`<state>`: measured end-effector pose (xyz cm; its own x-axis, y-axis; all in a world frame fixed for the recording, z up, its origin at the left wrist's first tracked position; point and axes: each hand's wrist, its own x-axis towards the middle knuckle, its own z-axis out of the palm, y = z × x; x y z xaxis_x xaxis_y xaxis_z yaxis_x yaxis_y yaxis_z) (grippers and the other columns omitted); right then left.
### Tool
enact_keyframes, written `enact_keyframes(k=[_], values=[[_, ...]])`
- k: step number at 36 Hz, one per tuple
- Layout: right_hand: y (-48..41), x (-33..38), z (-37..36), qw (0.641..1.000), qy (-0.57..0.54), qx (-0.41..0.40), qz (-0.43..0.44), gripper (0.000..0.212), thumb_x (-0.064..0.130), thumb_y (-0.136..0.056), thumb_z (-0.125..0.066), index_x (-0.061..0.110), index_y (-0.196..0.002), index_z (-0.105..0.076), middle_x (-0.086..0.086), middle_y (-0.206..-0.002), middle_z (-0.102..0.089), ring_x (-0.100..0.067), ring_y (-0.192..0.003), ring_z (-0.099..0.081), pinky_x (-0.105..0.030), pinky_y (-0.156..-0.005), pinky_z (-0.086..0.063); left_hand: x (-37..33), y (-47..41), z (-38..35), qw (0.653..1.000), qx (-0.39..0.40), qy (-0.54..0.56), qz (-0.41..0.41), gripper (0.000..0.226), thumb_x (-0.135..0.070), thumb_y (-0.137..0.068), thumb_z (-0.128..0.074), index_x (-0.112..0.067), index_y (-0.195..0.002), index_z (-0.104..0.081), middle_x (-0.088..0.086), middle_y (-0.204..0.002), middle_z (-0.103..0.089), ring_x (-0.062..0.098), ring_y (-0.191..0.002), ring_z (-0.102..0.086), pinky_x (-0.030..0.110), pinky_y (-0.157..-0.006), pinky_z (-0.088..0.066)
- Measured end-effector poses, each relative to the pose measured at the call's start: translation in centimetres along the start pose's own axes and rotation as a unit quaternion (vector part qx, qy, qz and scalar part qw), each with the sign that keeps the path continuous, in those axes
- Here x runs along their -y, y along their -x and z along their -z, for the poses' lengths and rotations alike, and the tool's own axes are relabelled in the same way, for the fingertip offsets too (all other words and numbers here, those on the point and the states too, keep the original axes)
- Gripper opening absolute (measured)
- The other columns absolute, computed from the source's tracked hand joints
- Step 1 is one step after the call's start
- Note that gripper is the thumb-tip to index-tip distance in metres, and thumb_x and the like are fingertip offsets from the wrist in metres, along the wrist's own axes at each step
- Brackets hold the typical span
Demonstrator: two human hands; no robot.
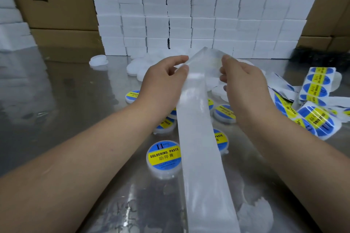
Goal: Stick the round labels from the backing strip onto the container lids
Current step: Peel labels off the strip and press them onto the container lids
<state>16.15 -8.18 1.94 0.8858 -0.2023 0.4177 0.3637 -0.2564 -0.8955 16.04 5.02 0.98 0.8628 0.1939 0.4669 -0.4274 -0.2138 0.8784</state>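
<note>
The left hand (162,81) pinches the top of a long, milky plastic backing strip (200,147) in its fingers; the right hand (244,85) pinches it too. The strip looks bare, so it seems done. Next, pick up a fresh strip of round blue-and-yellow labels (317,85) at 3 o'clock.

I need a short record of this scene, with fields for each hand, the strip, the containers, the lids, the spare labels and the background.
left hand: pinches the backing strip at its left edge, near the fold
right hand: grips the opposite edge
backing strip: translucent, folded at top, no label visible on it
labelled containers: several on the metal table, some under the strip
plain lids: white pile behind the hands
spare label strips: heap at right
background: stacked white boxes
</note>
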Motion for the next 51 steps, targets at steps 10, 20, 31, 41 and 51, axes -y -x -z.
enact_keyframes(k=[10, 20, 31, 41, 51], values=[[-1.6, -0.2, 0.8, 0.971, -0.122, 0.020, -0.207, 0.031, 0.048, -0.085, -0.053, 0.019, -0.075, -0.050, -0.011, -0.108, -0.060, -0.019, -0.093, -0.062, -0.031, -0.079, -0.051, 0.0, 0.7, -0.3, 0.996, 0.055, -0.050, -0.040, 0.021, -0.022, -0.090, -0.056, -0.039, -0.099, -0.064, -0.025, -0.080, -0.060, -0.012, -0.076, -0.056, 0.009, -0.072, -0.046], [-1.9, 0.0, 1.0, 0.950, -0.147, 0.029, -0.272, 0.035, 0.039, -0.089, -0.052, 0.005, -0.095, -0.056, -0.024, -0.126, -0.053, -0.031, -0.112, -0.056, -0.038, -0.093, -0.048, -0.5, 1.0, -0.3, 0.996, 0.024, -0.055, -0.059, 0.021, -0.022, -0.090, -0.057, -0.033, -0.104, -0.066, -0.020, -0.086, -0.062, -0.001, -0.085, -0.060, 0.019, -0.085, -0.049], [-2.2, -0.4, 0.9, 0.938, -0.181, 0.045, -0.291, 0.040, 0.040, -0.091, -0.050, 0.002, -0.106, -0.051, -0.012, -0.093, -0.059, -0.020, -0.084, -0.060, -0.029, -0.078, -0.045, -1.0, 1.3, -0.3, 0.985, 0.002, -0.109, -0.137, 0.023, -0.022, -0.091, -0.056, -0.030, -0.111, -0.064, -0.019, -0.088, -0.056, -0.017, -0.083, -0.049, 0.008, -0.080, -0.041], [-2.1, 0.1, 1.3, 0.915, -0.279, 0.062, -0.285, 0.054, 0.042, -0.088, -0.053, 0.002, -0.125, -0.050, -0.012, -0.114, -0.058, -0.024, -0.098, -0.063, -0.033, -0.095, -0.049, -1.3, 1.9, -0.5, 0.964, 0.074, -0.154, -0.203, 0.033, -0.029, -0.083, -0.054, -0.021, -0.113, -0.065, -0.018, -0.112, -0.053, -0.008, -0.109, -0.045, 0.005, -0.096, -0.032], [-2.1, 0.1, 1.9, 0.906, -0.322, 0.067, -0.265, 0.031, 0.037, -0.085, -0.056, 0.012, -0.102, -0.050, -0.008, -0.088, -0.049, -0.022, -0.070, -0.057, -0.031, -0.070, -0.050, -1.7, 2.8, -0.7, 0.941, 0.160, -0.185, -0.232, 0.034, -0.029, -0.078, -0.059, -0.019, -0.108, -0.069, -0.010, -0.116, -0.061, 0.001, -0.113, -0.051, 0.023, -0.101, -0.038]])
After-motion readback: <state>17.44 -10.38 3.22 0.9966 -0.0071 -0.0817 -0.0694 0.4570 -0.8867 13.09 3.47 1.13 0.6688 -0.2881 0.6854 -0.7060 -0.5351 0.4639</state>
